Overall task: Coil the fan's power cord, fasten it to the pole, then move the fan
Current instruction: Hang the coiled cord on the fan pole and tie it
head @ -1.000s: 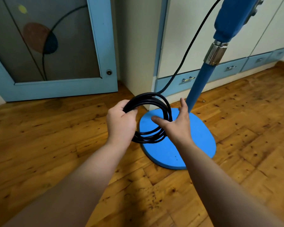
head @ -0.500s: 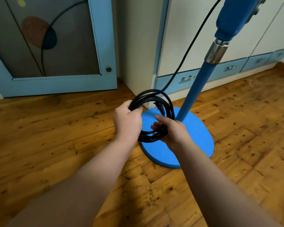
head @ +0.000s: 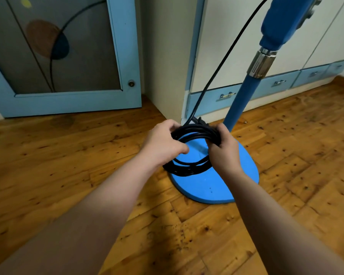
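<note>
The fan's black power cord [head: 189, 167] is wound into a coil of several loops, held just above the round blue fan base [head: 224, 181]. My left hand [head: 163, 144] grips the coil's left side. My right hand [head: 222, 149] is closed around the coil's upper right part, where the loops bunch together. One free strand of cord [head: 222, 60] runs up from the coil toward the top of the frame. The blue pole [head: 236, 105] with its chrome collar [head: 260, 63] rises just behind my right hand. The fan head is out of view.
A wooden parquet floor [head: 68, 165] lies all around the base. A blue-framed door [head: 125, 56] stands at the back left. A white wall corner [head: 163, 56] and low blue drawers [head: 222, 96] with metal handles sit right behind the fan.
My right hand moved from the coil's lower right up to its top and closed around the bunched loops. The coil tilted flatter over the base. My left hand kept its grip.
</note>
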A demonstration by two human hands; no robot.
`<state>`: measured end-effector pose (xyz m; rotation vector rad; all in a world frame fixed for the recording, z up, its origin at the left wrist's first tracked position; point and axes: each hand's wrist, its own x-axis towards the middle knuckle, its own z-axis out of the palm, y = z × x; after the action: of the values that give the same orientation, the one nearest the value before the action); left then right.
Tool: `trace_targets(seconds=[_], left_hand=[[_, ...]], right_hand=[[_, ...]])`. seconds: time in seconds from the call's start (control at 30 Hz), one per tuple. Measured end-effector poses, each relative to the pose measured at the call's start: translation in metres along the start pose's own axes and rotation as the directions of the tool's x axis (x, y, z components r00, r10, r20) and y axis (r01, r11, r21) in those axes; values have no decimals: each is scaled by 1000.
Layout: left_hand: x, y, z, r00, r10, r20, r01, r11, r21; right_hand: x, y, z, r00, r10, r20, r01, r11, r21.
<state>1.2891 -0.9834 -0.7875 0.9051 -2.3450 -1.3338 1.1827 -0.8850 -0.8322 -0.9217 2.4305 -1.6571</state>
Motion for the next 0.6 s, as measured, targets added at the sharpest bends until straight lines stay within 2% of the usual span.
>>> trace_targets(seconds=[0.23,0.43,0.6], left_hand=[[10,15,9,987,160,18,-158,942,296],[21,29,18,970,233,-69,-198,922,331],[26,42,14,974,224,-26,-193,888,417]], right_hand=[[9,-16,-20,982,-160,100,182,942,-281],[23,-28,-28,946,-279,167,324,845,-425],[35,-43,-29,897,-290,333,424,777,-465]])
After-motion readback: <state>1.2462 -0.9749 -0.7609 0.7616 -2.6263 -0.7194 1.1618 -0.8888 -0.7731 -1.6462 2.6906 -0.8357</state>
